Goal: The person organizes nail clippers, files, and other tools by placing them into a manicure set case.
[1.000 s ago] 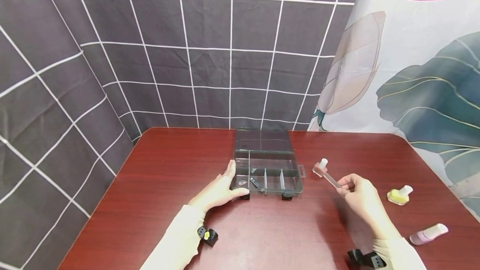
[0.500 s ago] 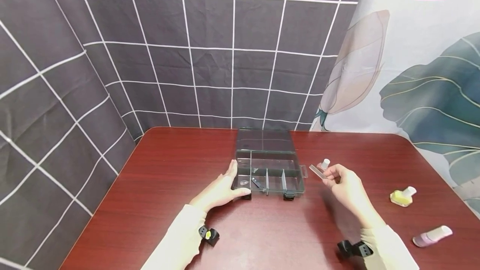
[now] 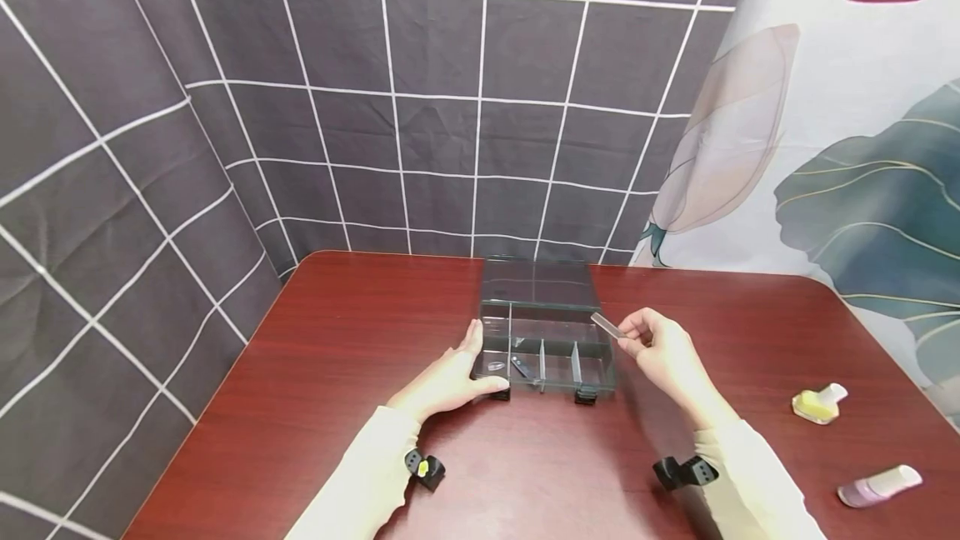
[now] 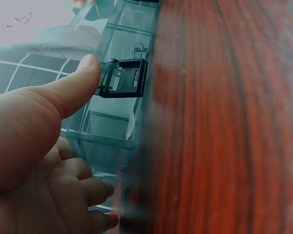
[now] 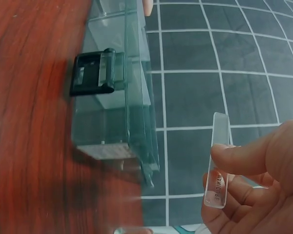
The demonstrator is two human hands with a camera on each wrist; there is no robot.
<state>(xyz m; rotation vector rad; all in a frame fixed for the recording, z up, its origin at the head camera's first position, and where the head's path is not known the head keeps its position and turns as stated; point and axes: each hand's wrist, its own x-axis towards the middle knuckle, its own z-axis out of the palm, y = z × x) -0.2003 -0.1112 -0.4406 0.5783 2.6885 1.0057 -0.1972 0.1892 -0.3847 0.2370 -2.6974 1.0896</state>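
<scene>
A clear compartment box [image 3: 558,373] stands on the table, its lid folded back. My left hand [image 3: 450,382] rests against its left front corner; in the left wrist view the thumb [image 4: 83,80] touches the top edge beside a black latch [image 4: 124,78], and the fingers lie loosely bent along the side. My right hand [image 3: 663,348] pinches a clear nail file [image 5: 220,127] marked "MANICURE" between thumb and fingers, with its free end over the box's right rear edge. A small dark metal tool [image 3: 522,367] and a clear oval piece [image 3: 496,367] lie in front compartments.
A yellow nail polish bottle [image 3: 817,404] and a lilac one [image 3: 879,486] lie on the right of the red-brown table [image 3: 375,298]. The pink bottle from before is hidden behind my right hand in the head view. Dark tiled cloth [image 3: 435,132] hangs behind.
My right hand has carried the nail file leftward, from beside the pink polish bottle to the box's right rear edge. The left hand keeps its place on the box.
</scene>
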